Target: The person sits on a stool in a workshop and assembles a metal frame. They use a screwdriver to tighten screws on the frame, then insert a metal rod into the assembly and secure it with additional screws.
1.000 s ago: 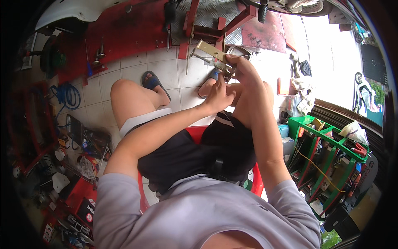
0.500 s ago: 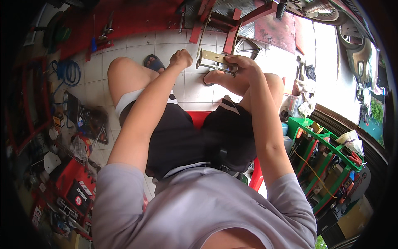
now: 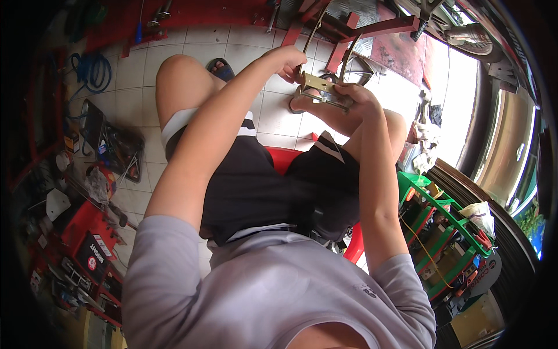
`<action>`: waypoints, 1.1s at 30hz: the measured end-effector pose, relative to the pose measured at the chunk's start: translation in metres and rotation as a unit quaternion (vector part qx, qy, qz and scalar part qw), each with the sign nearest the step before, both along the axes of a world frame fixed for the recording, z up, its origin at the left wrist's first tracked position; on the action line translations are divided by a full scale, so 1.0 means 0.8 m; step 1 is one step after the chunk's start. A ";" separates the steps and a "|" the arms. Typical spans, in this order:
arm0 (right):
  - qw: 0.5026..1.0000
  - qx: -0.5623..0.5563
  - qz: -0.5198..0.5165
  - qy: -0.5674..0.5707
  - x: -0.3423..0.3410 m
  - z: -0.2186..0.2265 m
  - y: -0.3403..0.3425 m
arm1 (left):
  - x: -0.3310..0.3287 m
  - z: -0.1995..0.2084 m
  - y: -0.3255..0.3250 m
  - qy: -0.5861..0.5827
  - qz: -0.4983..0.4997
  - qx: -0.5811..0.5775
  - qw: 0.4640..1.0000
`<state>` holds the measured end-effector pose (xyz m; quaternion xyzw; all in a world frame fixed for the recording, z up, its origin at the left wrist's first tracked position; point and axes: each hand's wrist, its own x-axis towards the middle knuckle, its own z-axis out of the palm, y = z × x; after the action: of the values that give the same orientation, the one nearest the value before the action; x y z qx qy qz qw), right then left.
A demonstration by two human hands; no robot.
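My right hand point(image 3: 361, 100) grips the right end of a gold-coloured metal bracket point(image 3: 319, 85) with its thumb on top. Thin rods or bolts run along the bracket's near side. It is held out in front of my knees, above the floor. My left hand point(image 3: 288, 61) is at the bracket's left end, with its fingers curled in and pointing down. Whatever these fingers pinch is too small to make out. Behind the bracket stands a red metal frame point(image 3: 343, 49) with thin curved metal strips by it.
Blue hose point(image 3: 93, 72) lies coiled at the left, near a dark tray point(image 3: 125, 151) of tools. A red toolbox point(image 3: 93, 250) stands at the lower left. On the right is a green rack point(image 3: 444, 203) full of parts. A spoked wheel point(image 3: 372, 72) lies beyond my right hand.
My left hand has come from beside the bracket to its left end. The right hand still holds the bracket. The whole view has shifted slightly.
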<state>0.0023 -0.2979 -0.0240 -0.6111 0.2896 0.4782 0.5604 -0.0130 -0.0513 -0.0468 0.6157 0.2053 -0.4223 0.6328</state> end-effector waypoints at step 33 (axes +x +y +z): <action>0.998 0.013 -0.043 0.034 0.003 0.004 0.000 | 0.017 0.051 -0.017 -0.054 -0.166 0.198 0.965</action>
<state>0.0045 -0.2975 -0.0209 -0.5741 0.3284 0.4777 0.5782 0.0003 -0.0648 -0.0057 0.7759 0.1449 -0.4386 0.4296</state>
